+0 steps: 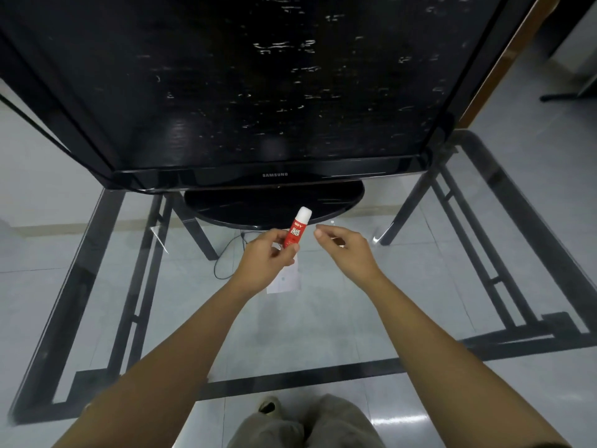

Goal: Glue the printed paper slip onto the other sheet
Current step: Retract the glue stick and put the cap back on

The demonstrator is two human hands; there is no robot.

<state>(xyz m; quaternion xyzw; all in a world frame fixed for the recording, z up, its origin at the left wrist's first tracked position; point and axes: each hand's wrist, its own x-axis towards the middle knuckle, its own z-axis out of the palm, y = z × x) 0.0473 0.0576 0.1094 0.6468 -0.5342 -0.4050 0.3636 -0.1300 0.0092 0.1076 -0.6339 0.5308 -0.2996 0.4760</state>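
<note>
My left hand (265,257) grips a red glue stick (295,232) by its lower body. The stick's white cap points up and away, toward the television base. My right hand (345,250) hovers just right of the stick with its fingers loosely curled and nothing visibly in them. A white paper sheet (286,279) lies flat on the glass table below my left hand, partly hidden by the hand. I cannot make out a separate printed slip.
A black Samsung television (274,174) on an oval stand (274,205) fills the far half of the glass table (323,318). The table's black metal frame (290,378) and a cable on the tiled floor show through the glass. My knees are at the bottom edge.
</note>
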